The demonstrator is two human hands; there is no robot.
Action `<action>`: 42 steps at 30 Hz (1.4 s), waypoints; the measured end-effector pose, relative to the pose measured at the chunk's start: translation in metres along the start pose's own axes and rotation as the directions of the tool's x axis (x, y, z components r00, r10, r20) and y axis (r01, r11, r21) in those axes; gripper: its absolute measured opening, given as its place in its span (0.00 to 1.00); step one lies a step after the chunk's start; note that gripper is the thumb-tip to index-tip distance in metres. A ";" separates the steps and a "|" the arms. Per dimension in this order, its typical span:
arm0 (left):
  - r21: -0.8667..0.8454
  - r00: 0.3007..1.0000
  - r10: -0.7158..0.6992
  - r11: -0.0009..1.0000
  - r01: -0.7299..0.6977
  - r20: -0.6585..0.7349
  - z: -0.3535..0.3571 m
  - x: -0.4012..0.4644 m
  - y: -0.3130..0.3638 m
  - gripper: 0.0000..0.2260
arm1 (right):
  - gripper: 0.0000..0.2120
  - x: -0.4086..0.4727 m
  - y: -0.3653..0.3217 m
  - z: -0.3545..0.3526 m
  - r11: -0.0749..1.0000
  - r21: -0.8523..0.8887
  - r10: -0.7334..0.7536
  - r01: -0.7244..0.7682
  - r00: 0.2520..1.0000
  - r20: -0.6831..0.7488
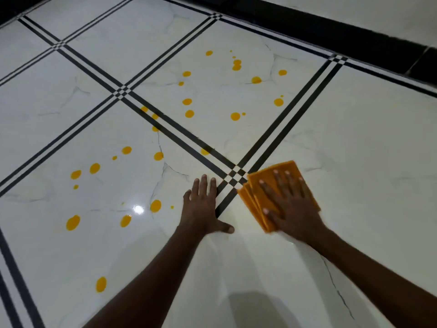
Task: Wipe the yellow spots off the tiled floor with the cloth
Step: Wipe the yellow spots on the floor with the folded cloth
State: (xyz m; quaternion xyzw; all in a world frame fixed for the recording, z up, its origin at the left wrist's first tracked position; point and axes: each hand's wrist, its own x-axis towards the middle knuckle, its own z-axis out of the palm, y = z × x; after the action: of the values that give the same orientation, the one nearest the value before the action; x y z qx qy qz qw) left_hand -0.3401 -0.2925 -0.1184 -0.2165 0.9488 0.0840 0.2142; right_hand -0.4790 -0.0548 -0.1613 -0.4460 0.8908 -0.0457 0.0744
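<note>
A: Many yellow spots (189, 113) across the tiled floor (354, 138), all left of and beyond the hands.
B: Cloth?
A: Folded orange cloth (272, 176) flat under right hand (292, 204), fingers spread straight, pressing. Left hand (203, 207) flat on bare tile, just beside it.

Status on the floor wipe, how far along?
Barely started. Done: nothing visibly wiped. In hand: the right hand presses the folded orange cloth flat on the floor, clear of any spot; the left hand rests flat beside it. Left: all the yellow spots across the two tiles ahead and left.
</note>
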 end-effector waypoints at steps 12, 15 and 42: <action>0.305 0.978 0.031 0.948 -0.094 0.207 -0.053 0.023 0.013 0.54 | 0.38 0.106 -0.022 -0.005 0.996 0.004 0.092 -0.092 0.995 -0.045; 0.254 0.950 0.057 0.957 -0.139 0.306 -0.063 0.020 -0.001 0.46 | 0.37 0.034 -0.007 0.001 0.999 0.031 -0.005 0.007 0.999 -0.051; 0.133 0.966 0.246 0.958 -0.254 0.077 -0.016 -0.030 -0.047 0.59 | 0.37 0.014 -0.061 0.015 0.998 0.031 -0.048 0.051 0.996 -0.071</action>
State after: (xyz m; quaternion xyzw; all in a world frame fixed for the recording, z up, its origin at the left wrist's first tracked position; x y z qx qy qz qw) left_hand -0.3002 -0.3274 -0.0938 -0.0764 0.9652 0.0494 0.2451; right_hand -0.4367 -0.1027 -0.1680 -0.4648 0.8806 -0.0777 0.0493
